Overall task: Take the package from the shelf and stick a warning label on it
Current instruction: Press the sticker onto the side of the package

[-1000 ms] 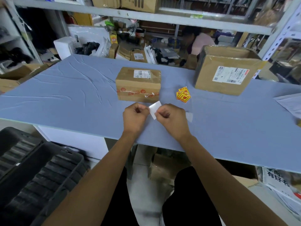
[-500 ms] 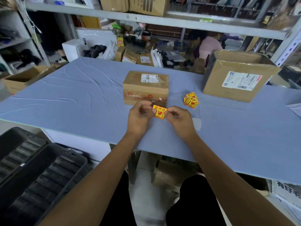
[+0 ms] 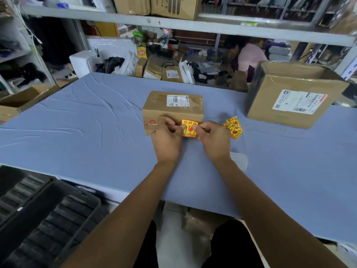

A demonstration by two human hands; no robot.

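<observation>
I pinch the warning label (image 3: pixel 189 128) taut by its side edges, left hand (image 3: pixel 166 140) and right hand (image 3: pixel 212 141) level, its face toward me, right before the near side of the package (image 3: pixel 173 109) on the tabletop (image 3: pixel 87 128).

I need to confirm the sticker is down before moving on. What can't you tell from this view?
- Head view: whether the warning label touches the small package; both hands grip its edges in front of the box face.
- Package front face: mostly hidden behind the left hand and right hand.
- Shipping label text: too small to read.
- Spare stickers: overlapping, count unclear.
</observation>
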